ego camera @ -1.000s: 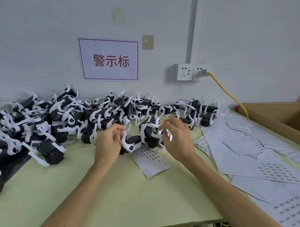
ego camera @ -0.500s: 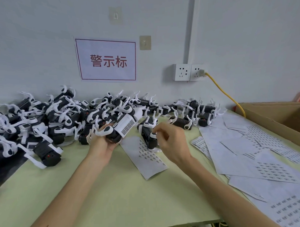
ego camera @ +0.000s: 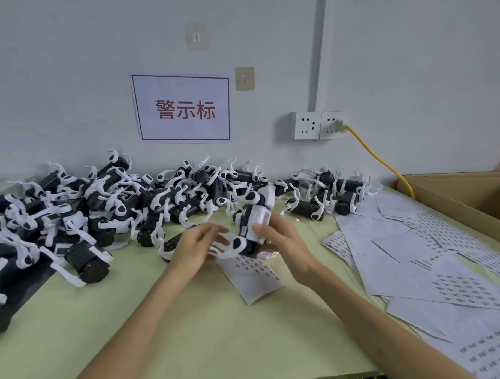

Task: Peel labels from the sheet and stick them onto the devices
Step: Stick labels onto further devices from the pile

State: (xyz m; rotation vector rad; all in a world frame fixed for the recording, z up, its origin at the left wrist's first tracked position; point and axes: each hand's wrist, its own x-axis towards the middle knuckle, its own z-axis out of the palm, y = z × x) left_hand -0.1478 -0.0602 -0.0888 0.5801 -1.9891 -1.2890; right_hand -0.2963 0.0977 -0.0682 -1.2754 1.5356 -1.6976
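My right hand [ego camera: 284, 240] grips a black-and-white device [ego camera: 254, 224] and holds it roughly upright above the table, its white face turned toward me. My left hand [ego camera: 198, 243] is blurred by motion. Its fingers stretch out toward the white clip arms [ego camera: 226, 248] at the device's lower end and grip nothing. A label sheet [ego camera: 254, 277] with rows of small printed labels lies flat on the green table [ego camera: 191, 333] just under both hands. A big pile of similar devices [ego camera: 102, 200] covers the table's left and back.
More label sheets [ego camera: 415, 254] overlap on the right side of the table. Behind them stands an open cardboard box [ego camera: 470, 193]. A yellow cable [ego camera: 384, 162] runs from the wall socket [ego camera: 320, 124] down toward the box. A paper sign [ego camera: 183, 109] hangs on the wall.
Half a second ago my left hand held a device with a barcode face. Now it holds nothing and has swung right, while my right hand has closed round a device.
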